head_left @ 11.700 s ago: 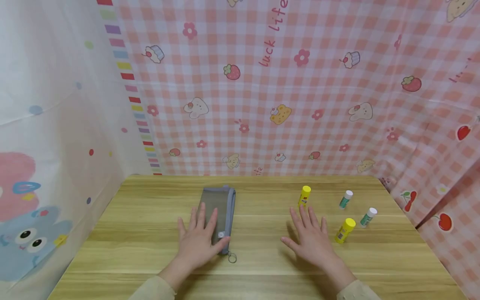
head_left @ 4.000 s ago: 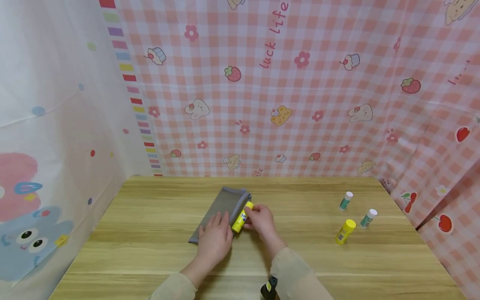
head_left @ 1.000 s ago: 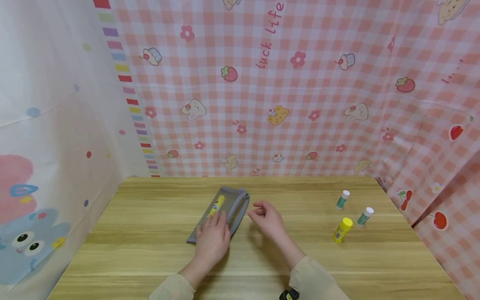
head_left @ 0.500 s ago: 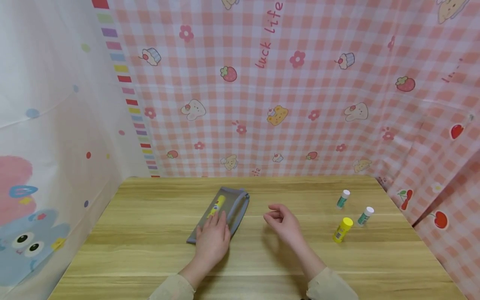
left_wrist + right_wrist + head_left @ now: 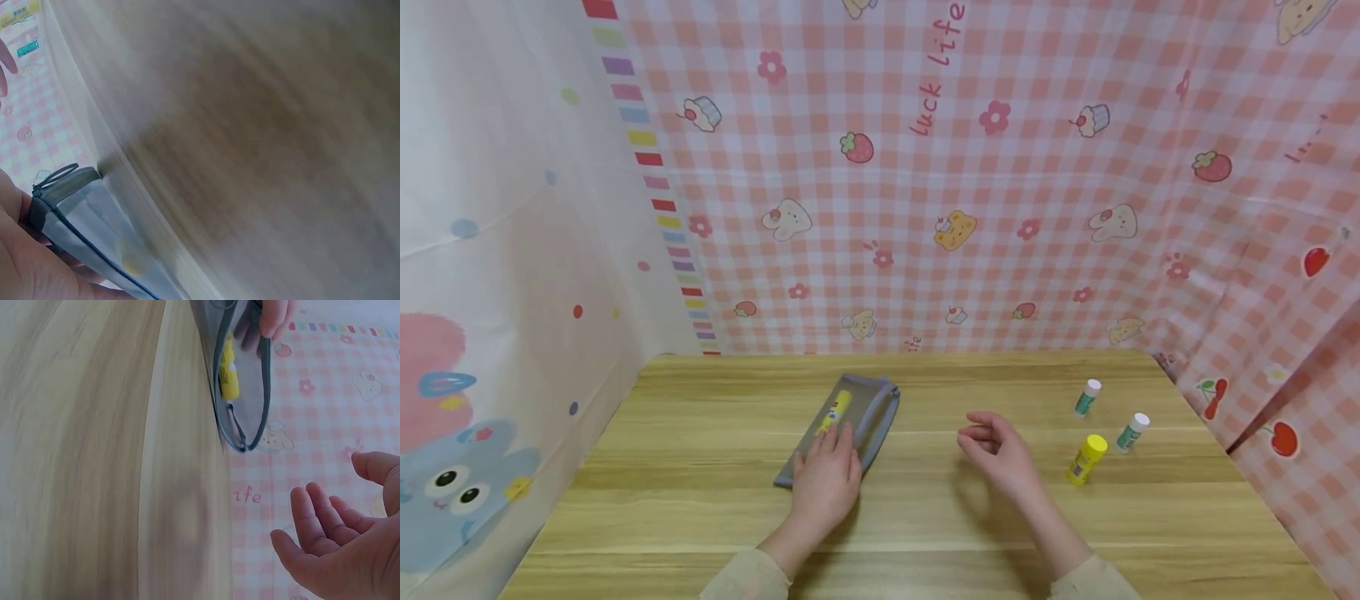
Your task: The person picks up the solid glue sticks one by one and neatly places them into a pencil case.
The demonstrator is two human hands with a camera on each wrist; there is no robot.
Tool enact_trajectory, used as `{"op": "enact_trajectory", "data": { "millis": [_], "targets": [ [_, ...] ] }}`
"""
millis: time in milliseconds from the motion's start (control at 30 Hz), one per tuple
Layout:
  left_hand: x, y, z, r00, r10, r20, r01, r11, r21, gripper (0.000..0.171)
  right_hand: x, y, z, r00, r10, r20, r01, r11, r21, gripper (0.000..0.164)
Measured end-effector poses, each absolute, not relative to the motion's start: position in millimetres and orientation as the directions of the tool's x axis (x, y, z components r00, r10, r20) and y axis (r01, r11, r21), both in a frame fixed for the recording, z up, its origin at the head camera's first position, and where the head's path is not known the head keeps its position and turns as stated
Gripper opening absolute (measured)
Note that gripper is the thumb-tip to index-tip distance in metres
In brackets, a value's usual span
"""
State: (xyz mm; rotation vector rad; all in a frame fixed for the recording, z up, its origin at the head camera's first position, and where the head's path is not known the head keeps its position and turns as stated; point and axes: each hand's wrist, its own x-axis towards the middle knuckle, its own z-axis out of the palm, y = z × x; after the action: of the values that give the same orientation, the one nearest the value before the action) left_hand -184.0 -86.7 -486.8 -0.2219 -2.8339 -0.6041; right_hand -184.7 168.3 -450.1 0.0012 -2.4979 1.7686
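Note:
My left hand (image 5: 826,479) lies over the near end of a grey mesh zipper pouch (image 5: 880,433), its thumb at the zipper edge. In the right wrist view, that hand's thumb and fingers pinch the upper edge of the pouch (image 5: 267,394), and its mouth gapes. Inside, a yellow glue stick (image 5: 229,378) shows; from above, the glue stick (image 5: 833,412) is seen through the mesh, partly under the fingers. My right hand (image 5: 1003,458) is above the table between the pouch and the other sticks, fingers loosely curled, holding nothing.
On the right of the wooden table (image 5: 715,417), a yellow glue stick (image 5: 1087,460) stands upright. Behind it stand two smaller green glue sticks with white caps, one farther back (image 5: 1087,398) and one to the right (image 5: 1132,432). A pink checked cloth (image 5: 887,183) hangs behind the table.
Earlier, my right hand brought a yellow glue stick to the pouch; it now lies inside. Over the last second the right hand has drawn away rightward, while the left stays at the pouch.

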Motion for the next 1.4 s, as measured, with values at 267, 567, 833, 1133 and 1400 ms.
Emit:
{"op": "enact_trajectory", "data": {
  "millis": [267, 567, 833, 1133, 1400],
  "targets": [
    [-183.5, -86.5, -487.8, -0.960, 0.100, 0.262, 0.198, 0.904, 0.380, 0.043, -176.0, 192.3, -448.6, -0.995, -0.002, 0.103, -0.098, 0.321, -0.942, 0.045],
    [-183.0, -86.2, -487.2, -0.961, 0.099, 0.256, 0.196, 0.900, 0.389, 0.043, -161.5, 218.5, -442.5, -0.973, 0.030, 0.230, -0.204, 0.359, -0.911, 0.048],
    [-183.5, -86.6, -487.6, -0.960, 0.100, 0.260, 0.200, 0.898, 0.392, 0.043, -153.6, 238.4, -439.3, -0.890, 0.049, 0.454, -0.389, 0.439, -0.810, 0.049],
    [-184.4, -86.7, -488.4, -0.961, 0.099, 0.257, 0.197, 0.899, 0.391, 0.043, -148.8, 258.8, -432.2, -0.843, 0.143, 0.518, -0.387, 0.507, -0.770, 0.050],
    [-184.3, -86.5, -487.8, -0.958, 0.102, 0.269, 0.205, 0.898, 0.390, 0.043, -150.7, 276.1, -434.9, -0.810, 0.224, 0.542, -0.367, 0.527, -0.767, 0.050]
  ]
}}
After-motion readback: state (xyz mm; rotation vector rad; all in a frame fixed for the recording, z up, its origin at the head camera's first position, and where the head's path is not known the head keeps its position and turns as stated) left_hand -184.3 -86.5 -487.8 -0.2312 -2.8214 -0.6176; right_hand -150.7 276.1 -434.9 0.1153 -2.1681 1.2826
